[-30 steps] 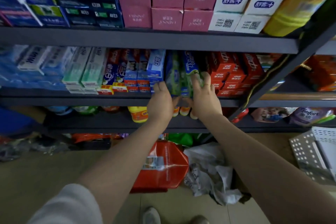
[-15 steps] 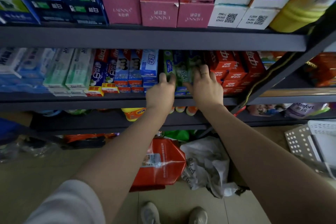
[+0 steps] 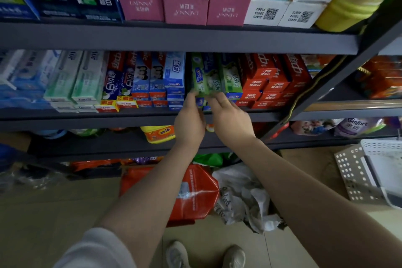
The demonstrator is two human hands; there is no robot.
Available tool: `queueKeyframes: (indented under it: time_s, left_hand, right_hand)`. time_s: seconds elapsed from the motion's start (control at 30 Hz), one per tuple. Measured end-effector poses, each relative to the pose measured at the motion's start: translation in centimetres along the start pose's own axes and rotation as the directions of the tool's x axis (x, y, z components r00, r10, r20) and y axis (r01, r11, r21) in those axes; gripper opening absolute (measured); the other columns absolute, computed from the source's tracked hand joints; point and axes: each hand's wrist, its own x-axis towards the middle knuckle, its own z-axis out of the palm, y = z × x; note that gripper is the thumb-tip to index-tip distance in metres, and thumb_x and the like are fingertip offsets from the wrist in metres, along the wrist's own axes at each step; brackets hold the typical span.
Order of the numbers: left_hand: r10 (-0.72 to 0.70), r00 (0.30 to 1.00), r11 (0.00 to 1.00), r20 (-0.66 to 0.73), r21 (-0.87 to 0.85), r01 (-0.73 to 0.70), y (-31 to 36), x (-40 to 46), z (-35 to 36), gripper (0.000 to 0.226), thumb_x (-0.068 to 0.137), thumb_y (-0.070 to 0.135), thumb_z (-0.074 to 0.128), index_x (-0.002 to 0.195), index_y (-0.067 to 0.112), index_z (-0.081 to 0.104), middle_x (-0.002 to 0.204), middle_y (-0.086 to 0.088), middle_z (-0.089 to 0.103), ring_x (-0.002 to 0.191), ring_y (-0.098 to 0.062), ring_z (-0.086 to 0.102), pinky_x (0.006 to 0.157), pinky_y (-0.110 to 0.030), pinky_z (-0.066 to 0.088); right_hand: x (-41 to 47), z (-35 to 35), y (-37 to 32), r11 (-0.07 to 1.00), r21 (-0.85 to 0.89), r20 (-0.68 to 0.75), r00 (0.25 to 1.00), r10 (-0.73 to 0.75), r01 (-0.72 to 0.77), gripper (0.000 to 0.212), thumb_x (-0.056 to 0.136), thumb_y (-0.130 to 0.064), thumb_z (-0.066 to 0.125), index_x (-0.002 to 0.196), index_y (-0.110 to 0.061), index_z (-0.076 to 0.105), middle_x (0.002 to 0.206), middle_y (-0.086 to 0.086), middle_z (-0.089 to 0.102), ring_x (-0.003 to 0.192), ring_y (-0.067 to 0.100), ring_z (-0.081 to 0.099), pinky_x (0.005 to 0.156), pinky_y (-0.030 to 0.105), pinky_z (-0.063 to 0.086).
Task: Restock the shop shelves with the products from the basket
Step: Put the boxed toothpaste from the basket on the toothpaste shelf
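Dark metal shelving (image 3: 174, 37) fills the view, its boards stacked one above another, with a slanted upright post (image 3: 339, 85) at the right. Below lies a beige tiled floor (image 3: 43, 213), dimly lit. A white perforated rack (image 3: 356, 176) stands on the floor at the right edge.

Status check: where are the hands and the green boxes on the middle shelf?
Left hand and right hand both at front ends of green toothpaste boxes, grip unclear. Boxes sit between blue boxes and red boxes. Nothing blocking.
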Motion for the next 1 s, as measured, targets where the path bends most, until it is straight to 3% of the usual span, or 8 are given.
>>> queueKeyframes:
  time_s: [0.1, 0.3, 0.47, 0.6, 0.7, 0.77, 0.87, 1.0]
  left_hand:
    - [0.039, 0.999, 0.991, -0.018, -0.124, -0.041, -2.2, -1.2, -1.3, 0.045, 0.089, -0.002, 0.042, 0.133, 0.009, 0.041, 0.115, -0.01, 0.066, 0.08, -0.03, 0.065, 0.069, -0.039, 0.051]
    - [0.077, 0.993, 0.996, 0.089, -0.05, -0.072, -6.7, -3.8, -4.0, 0.026, 0.09, 0.003, 0.045, 0.112, 0.008, 0.058, 0.113, -0.008, 0.062, 0.081, -0.027, 0.066, 0.071, -0.029, 0.048]
    - [0.097, 0.992, 0.994, 0.079, -0.064, -0.093, -7.1, -3.0, -5.4, 0.026, 0.088, 0.001, 0.049, 0.112, 0.005, 0.059, 0.112, -0.01, 0.063, 0.093, -0.025, 0.063, 0.078, -0.026, 0.045]
    - [0.12, 0.989, 0.986, 0.086, -0.123, -0.109, -6.1, -2.0, -5.5, 0.031, 0.087, 0.0, 0.05, 0.116, 0.004, 0.056, 0.115, -0.011, 0.063, 0.105, -0.024, 0.059, 0.087, -0.032, 0.048]
    - [0.125, 0.985, 0.986, 0.121, -0.124, -0.11, -5.8, -1.9, -5.5, 0.031, 0.088, 0.001, 0.049, 0.118, 0.007, 0.055, 0.117, -0.009, 0.061, 0.108, -0.019, 0.057, 0.086, -0.024, 0.042]
    - [0.136, 0.981, 0.987, 0.139, -0.11, -0.121, -6.2, -2.0, -5.7, 0.03, 0.088, 0.002, 0.05, 0.117, 0.006, 0.055, 0.117, -0.009, 0.061, 0.106, -0.02, 0.058, 0.083, -0.02, 0.041]
    - [0.141, 0.977, 0.987, 0.16, -0.098, -0.126, -6.9, -2.3, -6.2, 0.028, 0.088, 0.001, 0.05, 0.115, 0.005, 0.056, 0.114, -0.01, 0.061, 0.094, -0.025, 0.059, 0.076, -0.02, 0.04]
    - [0.139, 0.973, 0.989, 0.182, -0.071, -0.128, -7.3, -2.8, -6.8, 0.026, 0.088, 0.003, 0.051, 0.113, 0.005, 0.057, 0.115, -0.009, 0.06, 0.099, -0.023, 0.059, 0.079, -0.021, 0.042]
  right_hand:
    - [2.8, 0.3, -1.0, 0.993, -0.025, 0.126, 0.985, 0.114, -0.112, 0.061, 0.088, -0.003, 0.049, 0.142, -0.02, 0.026, 0.153, 0.004, 0.021, 0.122, 0.035, 0.044, 0.075, 0.043, 0.049]
    - [4.5, 1.9, -3.3, 0.971, 0.019, 0.033, 0.971, 0.237, -0.238, 0.051, 0.093, -0.043, 0.046, 0.128, -0.008, 0.036, 0.137, 0.018, 0.04, 0.107, 0.037, 0.056, 0.059, 0.035, 0.04]
    - [3.8, 1.5, -4.8, 0.891, 0.311, -0.027, 0.934, 0.356, -0.33, 0.031, 0.09, -0.022, 0.048, 0.117, -0.009, 0.04, 0.111, 0.017, 0.052, 0.084, 0.037, 0.059, 0.057, 0.034, 0.04]
    - [1.5, 2.3, -4.7, 0.453, 0.728, 0.206, 0.795, 0.57, -0.514, 0.017, 0.091, -0.017, 0.044, 0.107, -0.017, 0.042, 0.083, 0.008, 0.057, 0.069, 0.029, 0.058, 0.06, 0.041, 0.047]
    - [0.9, 2.8, -4.1, 0.125, 0.795, 0.399, 0.666, 0.631, -0.594, 0.014, 0.095, -0.023, 0.041, 0.108, -0.018, 0.044, 0.085, 0.002, 0.057, 0.084, 0.029, 0.065, 0.082, 0.051, 0.054]
    - [0.6, 2.7, -4.0, 0.4, 0.724, 0.253, 0.756, 0.604, -0.562, 0.032, 0.094, -0.033, 0.046, 0.118, -0.012, 0.042, 0.095, 0.006, 0.058, 0.094, 0.027, 0.06, 0.076, 0.045, 0.052]
    - [-0.1, 2.4, -3.6, 0.923, 0.164, -0.008, 0.935, 0.353, -0.347, 0.051, 0.088, -0.037, 0.058, 0.128, -0.013, 0.037, 0.13, 0.015, 0.042, 0.107, 0.032, 0.052, 0.065, 0.039, 0.047]
    - [0.3, 3.2, -2.4, 0.979, -0.161, -0.061, 0.992, 0.114, -0.122, 0.041, 0.061, -0.005, 0.081, 0.096, -0.007, 0.061, 0.106, 0.018, 0.059, 0.073, 0.035, 0.063, 0.037, 0.029, 0.04]
